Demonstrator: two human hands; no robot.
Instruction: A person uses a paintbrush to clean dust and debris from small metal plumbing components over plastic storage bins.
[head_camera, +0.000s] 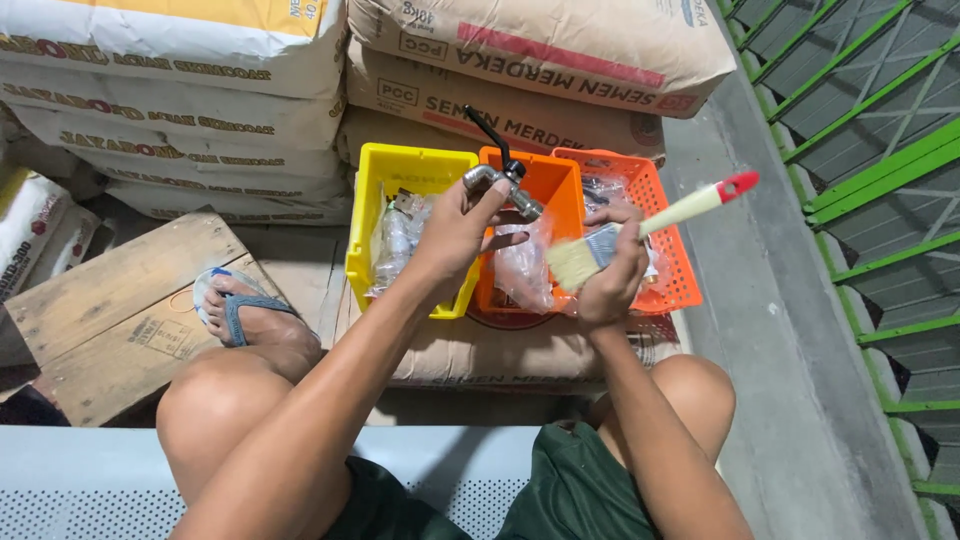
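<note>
Metal shines on the silver tap with a black lever handle (503, 172), which the left hand (455, 228) grips by its body and holds up above the yellow plastic bin (400, 175) and the orange plastic bin (555, 185). Just beside it, the right hand (612, 275) is closed around the ferrule of a flat paintbrush with pale bristles, cream handle and red tip (650, 222); the bristles point toward the tap but do not touch it.

Under both hands, three containers stand in a row on a brown paper sack (480, 355): the yellow bin, the orange bin and an orange plastic basket with a mesh wall (672, 250). All three hold small parts in clear plastic bags (522, 265).

Behind the containers, big brown and white paper sacks (200, 110) with printed coloured bands are stacked. At the left lies a wooden crate (110, 310), and a foot in a blue sandal (245, 315) rests on it. At the right is a green metal railing (870, 190)
</note>
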